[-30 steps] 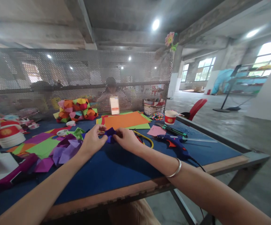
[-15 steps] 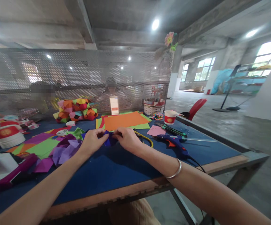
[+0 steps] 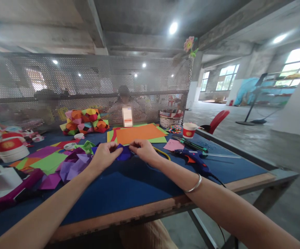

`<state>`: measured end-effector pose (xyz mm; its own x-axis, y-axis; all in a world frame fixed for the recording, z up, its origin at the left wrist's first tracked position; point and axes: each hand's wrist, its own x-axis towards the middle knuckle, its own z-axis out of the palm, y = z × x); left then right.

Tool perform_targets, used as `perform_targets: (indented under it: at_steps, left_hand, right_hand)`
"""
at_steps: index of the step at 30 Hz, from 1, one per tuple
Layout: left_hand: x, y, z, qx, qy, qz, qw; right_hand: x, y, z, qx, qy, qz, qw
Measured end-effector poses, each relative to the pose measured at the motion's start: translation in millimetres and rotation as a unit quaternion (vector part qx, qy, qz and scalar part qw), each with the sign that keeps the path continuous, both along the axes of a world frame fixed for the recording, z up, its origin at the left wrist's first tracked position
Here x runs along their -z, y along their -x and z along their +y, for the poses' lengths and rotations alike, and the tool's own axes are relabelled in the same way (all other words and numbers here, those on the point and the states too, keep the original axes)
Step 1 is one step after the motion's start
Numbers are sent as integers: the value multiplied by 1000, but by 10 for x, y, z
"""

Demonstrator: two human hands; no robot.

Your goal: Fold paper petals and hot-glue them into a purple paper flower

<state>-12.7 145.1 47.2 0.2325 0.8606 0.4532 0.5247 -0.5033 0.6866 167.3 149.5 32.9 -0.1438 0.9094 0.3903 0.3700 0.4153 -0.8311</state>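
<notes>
A piece of dark blue folded paper [image 3: 123, 154] is held above the table between my two hands. My left hand [image 3: 105, 155] is closed on its left side, thumb and fingers pinching. My right hand [image 3: 144, 151] pinches it at the right corner. To the left of my left hand lie folded purple paper pieces [image 3: 74, 166] and green ones [image 3: 88, 147]. Just beyond the hands, orange paper sheets [image 3: 139, 133] rest on green and red sheets. Part of a yellow-handled tool [image 3: 165, 152] shows behind my right hand.
On the right lie a blue glue gun [image 3: 195, 159], a cutter knife [image 3: 194, 146] and pink paper [image 3: 174, 145], near a paper cup [image 3: 189, 130]. A basket [image 3: 171, 118] and paper balls [image 3: 85, 121] stand by the mesh screen [image 3: 150, 83]. A person sits behind it.
My right hand has shifted slightly right, away from my left. More of the blue paper shows between them, lying flatter and wider.
</notes>
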Motion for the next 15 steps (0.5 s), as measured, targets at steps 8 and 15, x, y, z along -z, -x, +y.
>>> perform_targets:
  at_steps: [8,15]
  left_hand:
    - [-7,15,-9,-26,13,-2,1000]
    - [7,-48,-18,46,46,-51,997]
  right_hand:
    - [11,9,-26,-4,-15,-40,999]
    - [-12,-3,-47,17,-32,-35,999]
